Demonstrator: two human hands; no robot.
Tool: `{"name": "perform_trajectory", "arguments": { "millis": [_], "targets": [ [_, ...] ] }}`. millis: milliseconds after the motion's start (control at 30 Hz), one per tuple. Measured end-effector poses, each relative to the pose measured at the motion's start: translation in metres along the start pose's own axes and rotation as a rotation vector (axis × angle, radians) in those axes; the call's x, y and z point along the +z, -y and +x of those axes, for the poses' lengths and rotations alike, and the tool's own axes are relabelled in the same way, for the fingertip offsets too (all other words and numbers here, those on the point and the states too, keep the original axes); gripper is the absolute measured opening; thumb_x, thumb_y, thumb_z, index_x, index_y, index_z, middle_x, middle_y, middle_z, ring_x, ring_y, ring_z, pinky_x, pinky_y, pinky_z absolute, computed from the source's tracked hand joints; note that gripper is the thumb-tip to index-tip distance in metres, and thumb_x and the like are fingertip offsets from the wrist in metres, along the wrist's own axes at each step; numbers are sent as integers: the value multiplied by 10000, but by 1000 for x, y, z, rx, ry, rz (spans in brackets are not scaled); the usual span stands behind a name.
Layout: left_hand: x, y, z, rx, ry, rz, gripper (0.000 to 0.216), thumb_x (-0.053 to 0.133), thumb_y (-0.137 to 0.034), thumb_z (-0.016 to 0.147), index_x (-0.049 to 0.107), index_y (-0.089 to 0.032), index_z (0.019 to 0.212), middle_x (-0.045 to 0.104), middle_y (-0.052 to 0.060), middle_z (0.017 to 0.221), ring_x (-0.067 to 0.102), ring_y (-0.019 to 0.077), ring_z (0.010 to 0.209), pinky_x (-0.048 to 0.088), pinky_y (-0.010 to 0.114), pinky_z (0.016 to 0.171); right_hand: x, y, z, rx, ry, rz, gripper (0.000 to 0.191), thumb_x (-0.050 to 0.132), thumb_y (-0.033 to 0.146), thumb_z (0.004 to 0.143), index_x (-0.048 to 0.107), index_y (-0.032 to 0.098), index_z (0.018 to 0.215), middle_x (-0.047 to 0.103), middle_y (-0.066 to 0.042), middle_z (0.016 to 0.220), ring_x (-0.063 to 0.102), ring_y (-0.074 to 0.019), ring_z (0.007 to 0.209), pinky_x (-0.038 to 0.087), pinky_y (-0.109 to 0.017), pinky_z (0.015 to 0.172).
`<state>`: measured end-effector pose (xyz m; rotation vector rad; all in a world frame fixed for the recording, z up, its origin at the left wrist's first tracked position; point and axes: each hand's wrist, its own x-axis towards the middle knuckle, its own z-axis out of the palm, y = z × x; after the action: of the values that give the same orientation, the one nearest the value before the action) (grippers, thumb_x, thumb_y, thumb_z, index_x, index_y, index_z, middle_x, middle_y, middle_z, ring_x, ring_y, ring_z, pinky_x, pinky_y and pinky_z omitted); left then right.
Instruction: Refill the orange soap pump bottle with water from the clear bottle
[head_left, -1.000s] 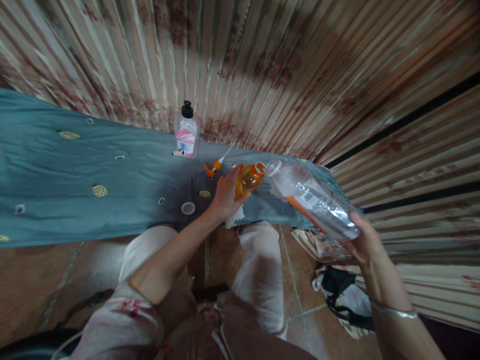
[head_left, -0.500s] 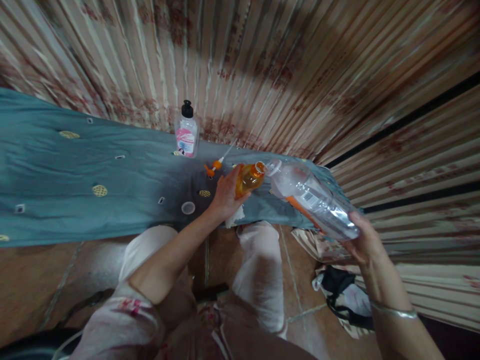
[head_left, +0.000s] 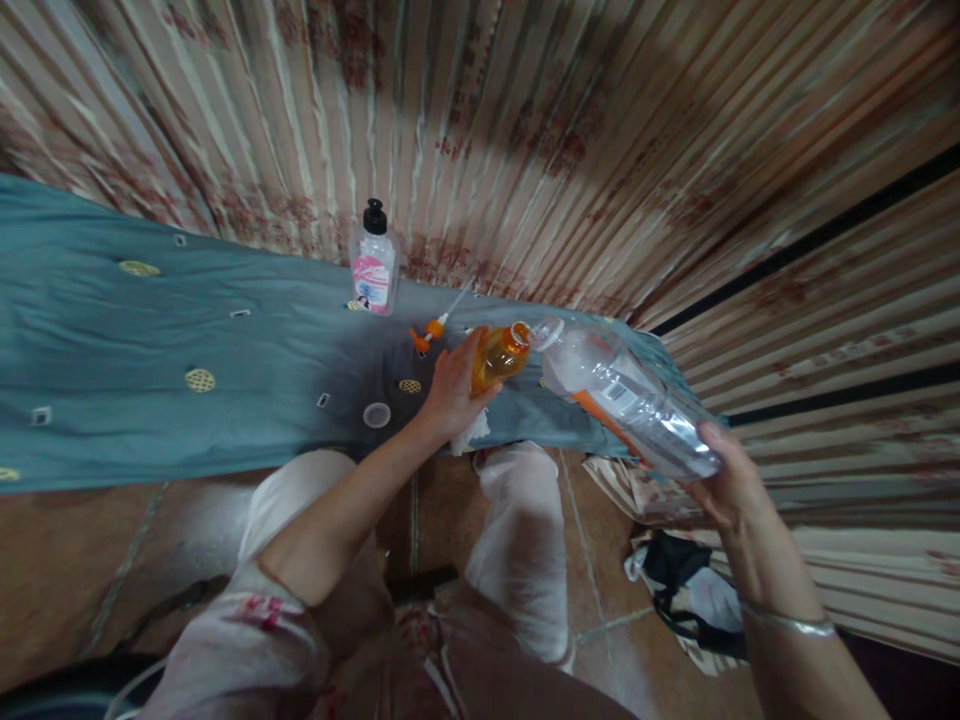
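I see striped floral curtains (head_left: 562,120) filling the upper frame, a teal tablecloth (head_left: 150,340) at left and a brown tiled floor (head_left: 90,560) below.

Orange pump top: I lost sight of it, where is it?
Head view, centre: the pump top lies on the blue cloth, between the pink-labelled bottle and the left hand holding the orange bottle.

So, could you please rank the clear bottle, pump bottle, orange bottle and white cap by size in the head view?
clear bottle
pump bottle, orange bottle: look alike, orange partly covered
white cap
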<state>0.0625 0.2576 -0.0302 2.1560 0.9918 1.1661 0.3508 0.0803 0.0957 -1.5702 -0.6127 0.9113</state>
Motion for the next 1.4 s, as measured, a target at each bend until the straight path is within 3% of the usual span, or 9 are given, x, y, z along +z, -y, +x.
{"name": "perform_trajectory", "arguments": {
  "millis": [300,667,833,1067,1400],
  "targets": [
    [-2,-5,1,-19,18,8,795,694,-431,888,318,-168,1537,568,212,1486,595,336,1323,478,488,1085,-1,-1,0,-4,11,-9,418,898,480,554,762,255,879,813,-26,792,784,-291,738,678,-457,736],
    [-2,-5,1,-15,12,17,807,692,-467,891,319,-178,1546,571,206,1484,606,341,1309,482,500,1081,-1,0,-1,-32,41,-36,358,876,491,600,749,260,841,797,-28,721,771,-293,668,675,-466,707],
    [-3,-7,1,-26,29,33,816,701,-415,881,306,-145,1542,576,223,1475,605,346,1308,479,498,1083,-1,0,0,0,-16,-38,405,901,506,526,746,267,814,790,-4,707,753,-261,604,679,-436,720],
    [-4,-8,2,-48,41,26,813,717,-399,868,323,-148,1533,577,215,1473,596,342,1321,472,482,1098,-4,-2,0,-12,6,-63,400,853,517,606,747,258,891,800,-40,759,786,-325,786,655,-517,823],
    [-2,-4,0,-22,20,3,812,696,-443,885,316,-166,1546,570,216,1481,598,346,1310,470,503,1083,-1,-1,-2,-22,56,-42,424,859,516,622,747,256,938,807,-50,801,784,-325,805,655,-528,809]
  ]
}}
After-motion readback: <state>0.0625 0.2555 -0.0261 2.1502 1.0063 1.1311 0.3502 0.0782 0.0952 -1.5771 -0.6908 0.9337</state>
